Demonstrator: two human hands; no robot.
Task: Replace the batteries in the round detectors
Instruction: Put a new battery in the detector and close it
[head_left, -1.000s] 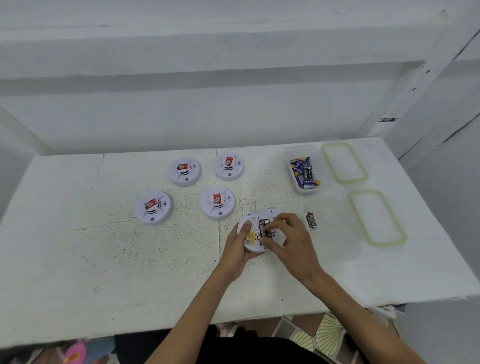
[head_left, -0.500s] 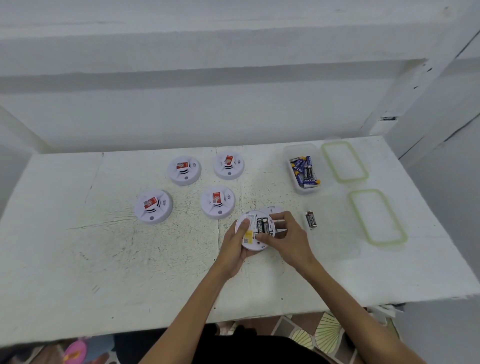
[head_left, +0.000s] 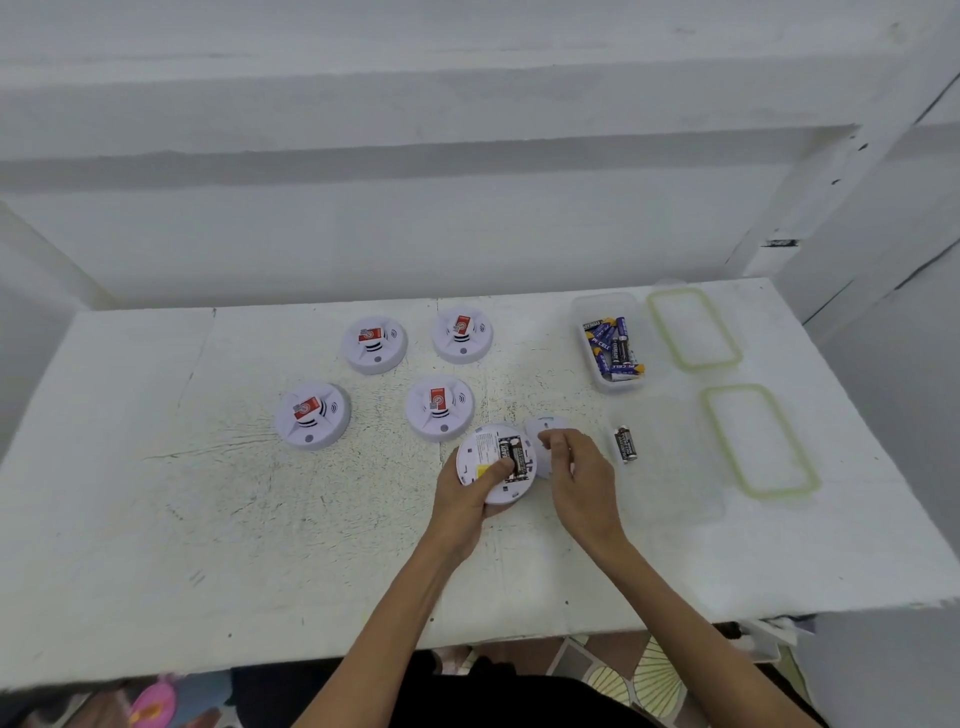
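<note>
My left hand (head_left: 462, 499) grips a white round detector (head_left: 485, 452) turned back-side up near the table's front middle, thumb across its back. Dark batteries (head_left: 511, 457) sit in its open compartment. Just right of it lies the detector's white back cover (head_left: 545, 423), and my right hand (head_left: 582, 483) has its fingertips curled on the cover's near edge. One loose dark battery (head_left: 625, 443) lies to the right of that hand. Several more detectors rest face up with red stickers, the nearest (head_left: 439, 408) just behind the held one.
A clear box (head_left: 602, 306) with several blue and dark batteries stands at the back right. Two green-rimmed clear lids (head_left: 693, 327) (head_left: 758, 441) lie along the right edge. A white wall rises behind the white table (head_left: 156, 519).
My right hand has left the battery compartment and moved right onto the back cover. The left hand keeps its hold on the detector, which now shows both batteries uncovered.
</note>
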